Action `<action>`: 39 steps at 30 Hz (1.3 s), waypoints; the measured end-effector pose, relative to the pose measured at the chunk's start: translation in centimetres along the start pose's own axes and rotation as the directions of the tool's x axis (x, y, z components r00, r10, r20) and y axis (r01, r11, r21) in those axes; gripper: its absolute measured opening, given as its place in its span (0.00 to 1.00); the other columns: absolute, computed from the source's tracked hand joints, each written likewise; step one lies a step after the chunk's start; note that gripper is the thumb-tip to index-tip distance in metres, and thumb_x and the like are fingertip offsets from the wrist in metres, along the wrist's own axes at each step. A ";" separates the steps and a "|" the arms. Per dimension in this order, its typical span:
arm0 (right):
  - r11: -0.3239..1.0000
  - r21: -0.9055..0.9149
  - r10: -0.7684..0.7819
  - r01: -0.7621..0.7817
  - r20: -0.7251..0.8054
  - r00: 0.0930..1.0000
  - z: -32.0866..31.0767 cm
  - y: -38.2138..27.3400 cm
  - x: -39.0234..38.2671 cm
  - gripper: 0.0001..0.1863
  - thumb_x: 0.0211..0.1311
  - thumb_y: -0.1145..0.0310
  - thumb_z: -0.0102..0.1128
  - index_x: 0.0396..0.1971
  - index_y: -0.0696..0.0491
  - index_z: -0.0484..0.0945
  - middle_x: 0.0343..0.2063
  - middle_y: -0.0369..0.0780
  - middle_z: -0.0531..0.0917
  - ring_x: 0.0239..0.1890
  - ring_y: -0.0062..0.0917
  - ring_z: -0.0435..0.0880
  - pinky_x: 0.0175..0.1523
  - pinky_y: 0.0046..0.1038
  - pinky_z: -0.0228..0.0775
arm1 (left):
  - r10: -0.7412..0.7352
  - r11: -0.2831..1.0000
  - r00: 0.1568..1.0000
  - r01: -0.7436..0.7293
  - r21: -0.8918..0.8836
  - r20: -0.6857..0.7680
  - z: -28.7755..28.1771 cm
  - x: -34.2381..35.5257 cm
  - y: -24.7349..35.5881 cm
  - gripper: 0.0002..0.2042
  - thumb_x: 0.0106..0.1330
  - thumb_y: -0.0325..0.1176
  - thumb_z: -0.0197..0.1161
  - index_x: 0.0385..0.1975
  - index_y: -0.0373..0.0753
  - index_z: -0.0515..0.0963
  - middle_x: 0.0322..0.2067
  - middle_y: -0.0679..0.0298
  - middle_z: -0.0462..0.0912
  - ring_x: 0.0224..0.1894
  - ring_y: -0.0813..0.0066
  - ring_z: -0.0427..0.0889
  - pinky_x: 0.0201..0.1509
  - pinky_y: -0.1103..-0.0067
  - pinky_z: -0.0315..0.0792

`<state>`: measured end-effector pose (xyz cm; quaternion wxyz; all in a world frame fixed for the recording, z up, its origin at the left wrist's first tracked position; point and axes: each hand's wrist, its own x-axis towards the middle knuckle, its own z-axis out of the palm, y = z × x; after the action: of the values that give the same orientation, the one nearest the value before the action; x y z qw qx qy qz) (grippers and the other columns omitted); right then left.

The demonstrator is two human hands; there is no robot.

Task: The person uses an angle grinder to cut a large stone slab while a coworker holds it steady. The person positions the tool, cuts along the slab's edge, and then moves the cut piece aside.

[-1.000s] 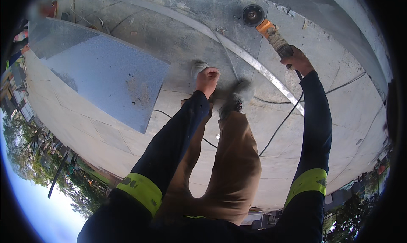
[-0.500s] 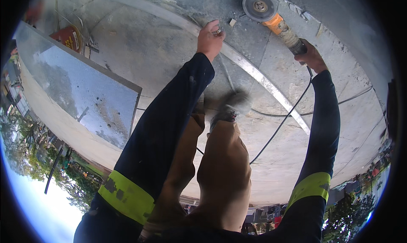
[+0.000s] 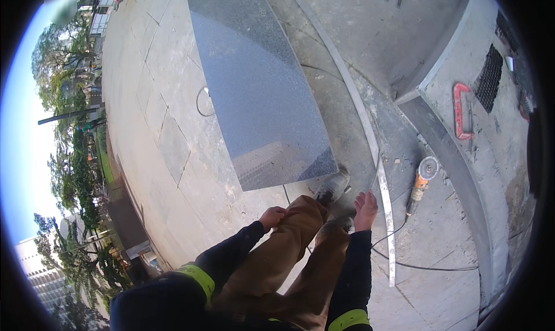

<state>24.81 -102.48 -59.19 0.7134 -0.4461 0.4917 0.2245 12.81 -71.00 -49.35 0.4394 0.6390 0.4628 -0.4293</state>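
My right hand [image 3: 365,206] is open, fingers loosely stretched, above the floor beside a long pale strip [image 3: 354,94]. To its right an angle grinder [image 3: 417,189] with an orange and grey body lies on the floor, disc pointing away, its cord trailing back toward me. My left hand [image 3: 273,216] is closed beside my brown trouser leg; whether anything is in its fingers is hidden. Ahead of both hands lies a large polished grey stone slab [image 3: 260,94], its near corner beside my shoe [image 3: 333,183].
A low curved concrete ledge [image 3: 445,134] runs along the right. On it lie a red C-clamp [image 3: 458,111] and black mesh pieces [image 3: 489,79]. A black cable [image 3: 428,267] crosses the floor at the near right. Trees [image 3: 63,128] stand far left.
My right hand has let go of the angle grinder, which now lies on the floor. My left hand has drawn back toward my leg. The view has swung, bringing the slab in front.
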 end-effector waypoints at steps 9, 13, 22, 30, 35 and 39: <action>0.872 0.402 0.303 -0.280 0.006 0.953 17.8 -0.8 -3.9 0.56 0.63 0.29 0.45 0.73 0.60 0.39 0.74 0.50 0.42 0.76 0.44 0.43 0.76 0.51 0.35 | -0.368 -0.276 0.929 -0.156 -0.949 -0.046 -4.0 3.3 2.2 0.49 0.67 0.71 0.42 0.73 0.35 0.38 0.73 0.39 0.41 0.75 0.41 0.45 0.75 0.51 0.48; 0.882 0.434 0.149 -0.183 0.110 0.983 17.3 -1.2 -1.4 0.52 0.65 0.31 0.45 0.73 0.57 0.42 0.73 0.48 0.48 0.75 0.43 0.48 0.76 0.51 0.37 | -0.288 -0.472 0.955 -0.203 -0.858 -0.067 -3.4 6.9 4.6 0.49 0.66 0.72 0.42 0.72 0.33 0.44 0.73 0.45 0.45 0.72 0.41 0.52 0.75 0.51 0.46; 0.982 0.161 0.118 -0.100 -0.109 0.987 27.9 -1.9 0.4 0.38 0.71 0.37 0.41 0.63 0.56 0.64 0.66 0.46 0.65 0.68 0.42 0.63 0.73 0.51 0.47 | -0.366 -0.327 0.917 -0.285 -0.901 -0.158 -12.5 10.8 13.4 0.41 0.72 0.66 0.38 0.65 0.28 0.62 0.65 0.53 0.67 0.66 0.58 0.67 0.71 0.69 0.59; 0.988 0.144 0.056 -0.055 -0.005 0.998 32.9 -5.6 1.6 0.41 0.70 0.36 0.41 0.70 0.53 0.56 0.69 0.46 0.60 0.70 0.41 0.58 0.72 0.47 0.54 | -0.344 -0.227 0.925 -0.249 -0.942 -0.161 -16.4 11.7 19.1 0.43 0.72 0.66 0.36 0.65 0.25 0.59 0.65 0.47 0.66 0.64 0.54 0.69 0.67 0.66 0.64; 0.997 0.072 0.041 -0.035 -0.091 0.995 36.6 -8.3 0.5 0.38 0.74 0.39 0.35 0.70 0.55 0.54 0.70 0.49 0.59 0.72 0.43 0.57 0.74 0.49 0.51 | -0.303 -0.308 0.947 -0.202 -0.929 -0.105 -17.3 11.9 21.6 0.40 0.73 0.65 0.35 0.65 0.29 0.59 0.64 0.51 0.67 0.64 0.54 0.69 0.67 0.59 0.64; 0.999 -0.002 0.049 -0.049 -0.014 0.999 38.9 -7.6 -0.2 0.39 0.73 0.38 0.34 0.71 0.52 0.54 0.71 0.46 0.58 0.72 0.42 0.56 0.74 0.47 0.51 | -0.365 -0.213 0.911 -0.284 -0.935 -0.194 -18.6 12.5 21.0 0.42 0.74 0.64 0.33 0.66 0.25 0.58 0.65 0.46 0.65 0.66 0.56 0.67 0.66 0.68 0.63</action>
<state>50.02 -72.95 -51.26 0.7036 -0.4361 0.5074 0.2393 38.31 -54.42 -53.28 0.6461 0.1099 0.7212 0.2244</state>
